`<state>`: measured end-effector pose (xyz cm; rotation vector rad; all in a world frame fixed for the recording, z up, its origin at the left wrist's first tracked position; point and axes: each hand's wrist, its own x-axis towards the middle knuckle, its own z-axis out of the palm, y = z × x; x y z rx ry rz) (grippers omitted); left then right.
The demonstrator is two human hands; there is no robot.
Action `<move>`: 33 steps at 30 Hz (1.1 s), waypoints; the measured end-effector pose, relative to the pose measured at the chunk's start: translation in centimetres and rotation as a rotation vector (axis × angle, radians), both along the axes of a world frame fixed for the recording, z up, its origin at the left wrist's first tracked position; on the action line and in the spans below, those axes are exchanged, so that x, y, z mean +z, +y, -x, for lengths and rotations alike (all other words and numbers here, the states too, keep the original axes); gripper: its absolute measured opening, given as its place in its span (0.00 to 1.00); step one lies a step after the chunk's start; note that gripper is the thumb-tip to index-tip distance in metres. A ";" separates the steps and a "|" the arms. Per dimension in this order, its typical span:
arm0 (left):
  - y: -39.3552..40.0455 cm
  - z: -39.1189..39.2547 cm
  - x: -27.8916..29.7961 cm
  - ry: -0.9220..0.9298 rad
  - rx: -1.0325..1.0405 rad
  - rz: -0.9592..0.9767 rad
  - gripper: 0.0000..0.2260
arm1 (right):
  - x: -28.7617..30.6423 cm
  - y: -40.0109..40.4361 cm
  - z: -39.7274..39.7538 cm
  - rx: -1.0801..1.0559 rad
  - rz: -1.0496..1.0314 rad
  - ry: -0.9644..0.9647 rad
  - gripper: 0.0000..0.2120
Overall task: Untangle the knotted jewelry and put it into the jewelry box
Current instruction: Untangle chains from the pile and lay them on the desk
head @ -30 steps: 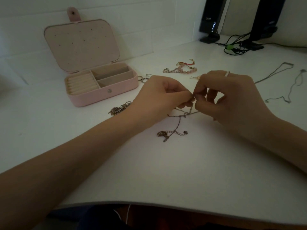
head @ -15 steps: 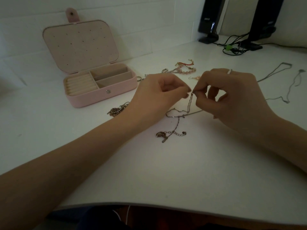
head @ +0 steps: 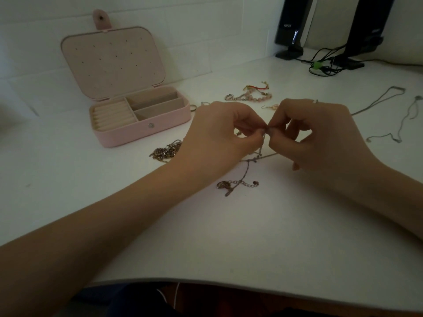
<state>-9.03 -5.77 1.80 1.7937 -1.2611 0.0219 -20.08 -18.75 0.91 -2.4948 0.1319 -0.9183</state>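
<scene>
Both hands, left hand (head: 219,133) and right hand (head: 320,133), have closed back in at mid-frame, fingertips nearly touching, each pinching the thin knotted chain (head: 248,165) at the same spot. Half a second ago they'd pulled slightly apart with the chain strung between them. Its clasp end (head: 235,185) trails on the tabletop (head: 229,236) below. Looks like they're regripping on the knot, so not untangled yet. Pink jewelry box (head: 142,131) sits open at upper left, compartments looking bare.

White worktop (head: 263,236) fills most of frame. Two black speakers (head: 291,26) upper right, tangled black cables (head: 325,65) with green tie (head: 317,65) beside them. White tiled wall (head: 194,30) behind.
</scene>
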 end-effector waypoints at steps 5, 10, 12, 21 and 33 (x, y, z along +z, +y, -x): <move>-0.1 -0.1 -0.4 -0.160 0.032 0.025 0.03 | 0.1 0.2 0.0 0.008 -0.036 0.014 0.03; -0.1 0.0 -0.6 -0.324 0.055 0.022 0.04 | 0.1 0.4 0.0 0.010 -0.013 0.022 0.03; -0.1 0.0 -0.6 -0.392 0.061 0.025 0.05 | 0.2 0.5 0.0 0.006 -0.004 0.021 0.04; -0.1 -0.5 -0.5 -0.304 0.014 -0.034 0.03 | 0.9 0.1 0.3 -0.040 0.016 -0.014 0.01; -0.5 0.1 -0.4 0.200 0.046 -0.027 0.04 | 0.7 0.3 -0.2 0.019 -0.456 0.103 0.03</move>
